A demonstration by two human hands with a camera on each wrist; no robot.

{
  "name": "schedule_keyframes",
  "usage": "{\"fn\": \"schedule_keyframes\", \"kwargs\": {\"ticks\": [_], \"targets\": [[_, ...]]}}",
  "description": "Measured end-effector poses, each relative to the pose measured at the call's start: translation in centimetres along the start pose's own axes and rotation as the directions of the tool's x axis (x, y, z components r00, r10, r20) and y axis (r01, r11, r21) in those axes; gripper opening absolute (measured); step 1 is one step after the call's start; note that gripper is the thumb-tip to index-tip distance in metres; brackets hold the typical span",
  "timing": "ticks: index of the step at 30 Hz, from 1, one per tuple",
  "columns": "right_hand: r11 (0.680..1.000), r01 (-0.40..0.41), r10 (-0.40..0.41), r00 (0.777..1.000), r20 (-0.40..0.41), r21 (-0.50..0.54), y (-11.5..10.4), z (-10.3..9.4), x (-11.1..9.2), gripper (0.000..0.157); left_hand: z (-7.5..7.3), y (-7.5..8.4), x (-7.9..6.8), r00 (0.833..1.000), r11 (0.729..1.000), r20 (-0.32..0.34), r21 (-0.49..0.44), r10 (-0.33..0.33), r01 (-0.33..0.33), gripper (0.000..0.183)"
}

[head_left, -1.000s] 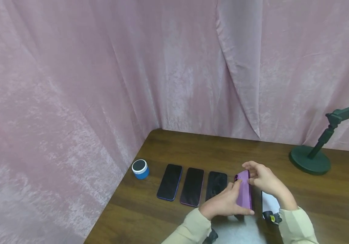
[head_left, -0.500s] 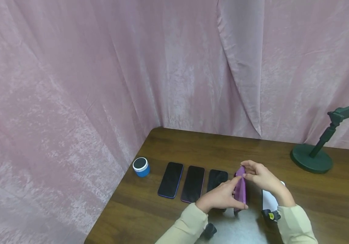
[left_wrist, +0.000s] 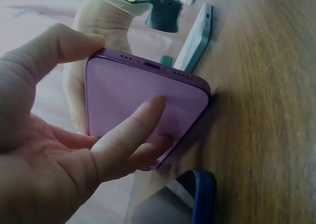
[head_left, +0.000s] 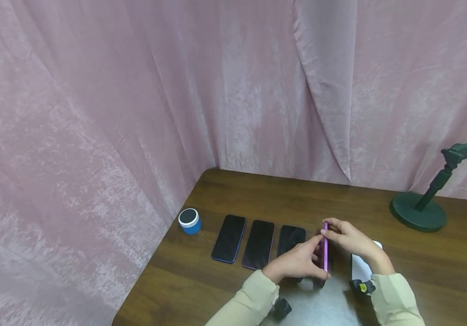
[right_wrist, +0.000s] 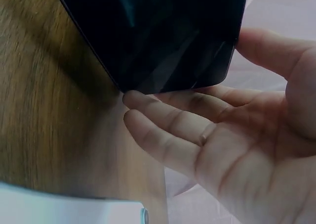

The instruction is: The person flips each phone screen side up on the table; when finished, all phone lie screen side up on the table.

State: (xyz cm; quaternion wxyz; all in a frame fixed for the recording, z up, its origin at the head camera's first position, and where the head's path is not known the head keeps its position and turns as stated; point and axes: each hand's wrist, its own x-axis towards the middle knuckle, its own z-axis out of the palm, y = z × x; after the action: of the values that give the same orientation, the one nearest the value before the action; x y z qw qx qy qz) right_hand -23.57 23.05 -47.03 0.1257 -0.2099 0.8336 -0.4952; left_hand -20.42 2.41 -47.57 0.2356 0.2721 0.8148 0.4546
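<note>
Tipped further upright over the last second, the purple phone point(head_left: 325, 249) stands edge-on at the table point(head_left: 278, 192), long axis running near to far, charging port point(left_wrist: 153, 65) nearest, back facing left. Left hand point(head_left: 297, 262) grips its near end; right hand point(head_left: 353, 239) pinches the far end.

Was a purple phone point(head_left: 325, 249), plain on the back, dark and glossy on the screen. Was held edge-up, nearly upright, with back to the left and screen to the right. Turned a thin, bright long side upward, close to the wooden table point(head_left: 266, 190).
</note>
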Motion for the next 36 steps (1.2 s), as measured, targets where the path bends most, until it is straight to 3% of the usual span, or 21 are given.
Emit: {"fn": "schedule_keyframes", "kwargs": {"ticks": [8,16,22,25,28,33,36], "targets": [[0.997,-0.063,0.062,0.998,0.028,0.051,-0.1,0.1,-0.2,0.06,-0.2,0.3,0.0,1.0,0.998,-0.002,-0.055,-0.009,0.008,0.098],[0.999,-0.03,0.031,0.999,0.032,-0.03,0.1,0.3,-0.1,0.063,-0.1,0.7,-0.1,1.0,1.0,-0.014,-0.014,-0.026,0.026,0.092],[0.986,-0.053,0.053,0.999,-0.008,-0.155,0.3,0.5,-0.2,0.067,0.7,0.6,0.1,0.993,0.995,-0.082,0.043,-0.083,0.087,0.073],[0.965,-0.08,0.072,0.996,-0.042,-0.248,0.4,0.6,-0.2,0.07,1.0,0.8,0.3,0.983,0.976,-0.124,0.156,-0.135,0.154,0.081],[0.948,-0.12,0.103,0.992,-0.071,-0.295,0.3,0.7,-0.2,0.07,1.3,1.0,0.4,0.971,0.936,-0.157,0.276,-0.183,0.221,0.095],[0.936,-0.194,0.173,0.98,-0.095,-0.295,0.2,1.0,0.1,0.066,2.0,1.1,0.4,0.941,0.907,-0.175,0.262,-0.291,0.329,0.096],[0.93,-0.225,0.203,0.974,-0.105,-0.292,0.1,1.3,0.2,0.066,2.3,1.1,0.4,0.931,0.894,-0.184,0.273,-0.314,0.356,0.097]]}}
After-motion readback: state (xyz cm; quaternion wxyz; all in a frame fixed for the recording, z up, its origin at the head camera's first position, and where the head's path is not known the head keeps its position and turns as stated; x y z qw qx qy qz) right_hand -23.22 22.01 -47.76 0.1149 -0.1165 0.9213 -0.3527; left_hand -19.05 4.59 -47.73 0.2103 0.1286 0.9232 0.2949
